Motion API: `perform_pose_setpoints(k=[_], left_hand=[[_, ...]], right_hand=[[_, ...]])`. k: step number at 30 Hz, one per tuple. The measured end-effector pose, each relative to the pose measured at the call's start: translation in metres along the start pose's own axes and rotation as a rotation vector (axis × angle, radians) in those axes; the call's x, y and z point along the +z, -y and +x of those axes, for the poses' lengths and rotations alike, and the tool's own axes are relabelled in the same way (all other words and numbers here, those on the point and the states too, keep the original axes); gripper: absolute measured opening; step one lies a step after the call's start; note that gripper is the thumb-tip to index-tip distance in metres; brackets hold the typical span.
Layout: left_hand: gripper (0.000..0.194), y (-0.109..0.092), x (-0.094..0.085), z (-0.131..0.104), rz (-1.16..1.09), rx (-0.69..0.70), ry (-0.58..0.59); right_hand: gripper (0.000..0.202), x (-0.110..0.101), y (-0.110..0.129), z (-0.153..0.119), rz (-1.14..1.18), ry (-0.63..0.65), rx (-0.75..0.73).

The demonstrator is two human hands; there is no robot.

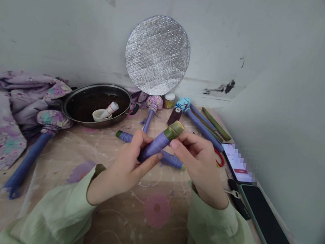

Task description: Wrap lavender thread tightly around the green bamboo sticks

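Observation:
A green bamboo-like stick wound with purple thread (pixel 156 145) is held slantwise over the middle of the table, its bare green end up and to the right. My left hand (pixel 130 161) wraps its fingers and thumb round the wound part. Close to the bare end, my right hand (pixel 196 159) has thumb and fingers pinched together; what lies between them is too small to make out. Behind and below the held stick lies another purple-wound stick (pixel 172 160), partly hidden by my hands.
A black pan (pixel 98 91) holds a white cup. Floral cloth (pixel 7 120) and a blue-handled padded stick (pixel 30 161) lie left. A round silver disc (pixel 157 55) stands behind. Rightward are a dark thread spool (pixel 175 116), red-handled scissors (pixel 219 158) and two phones (pixel 268 220).

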State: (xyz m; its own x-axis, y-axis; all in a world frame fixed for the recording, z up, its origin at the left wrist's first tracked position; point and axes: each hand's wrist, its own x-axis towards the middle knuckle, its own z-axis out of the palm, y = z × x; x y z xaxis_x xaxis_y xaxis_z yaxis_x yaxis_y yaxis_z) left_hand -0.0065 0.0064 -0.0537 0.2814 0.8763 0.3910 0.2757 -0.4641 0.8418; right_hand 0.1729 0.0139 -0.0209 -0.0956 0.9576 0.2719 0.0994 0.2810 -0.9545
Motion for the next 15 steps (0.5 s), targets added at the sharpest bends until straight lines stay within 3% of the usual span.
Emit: perform_pose_setpoints(k=[9,15], left_hand=[[0.013,-0.0001,0.0019,0.0009,0.231,0.056,-0.04],[0.008,0.0009,0.0041,0.0002,0.524,0.201,-0.128]], right_hand=[[0.022,0.0027,-0.0066,0.0035,-0.021,-0.02,0.031],[0.029,0.0061,-0.0104,0.0056,0.0,-0.046,-0.014]])
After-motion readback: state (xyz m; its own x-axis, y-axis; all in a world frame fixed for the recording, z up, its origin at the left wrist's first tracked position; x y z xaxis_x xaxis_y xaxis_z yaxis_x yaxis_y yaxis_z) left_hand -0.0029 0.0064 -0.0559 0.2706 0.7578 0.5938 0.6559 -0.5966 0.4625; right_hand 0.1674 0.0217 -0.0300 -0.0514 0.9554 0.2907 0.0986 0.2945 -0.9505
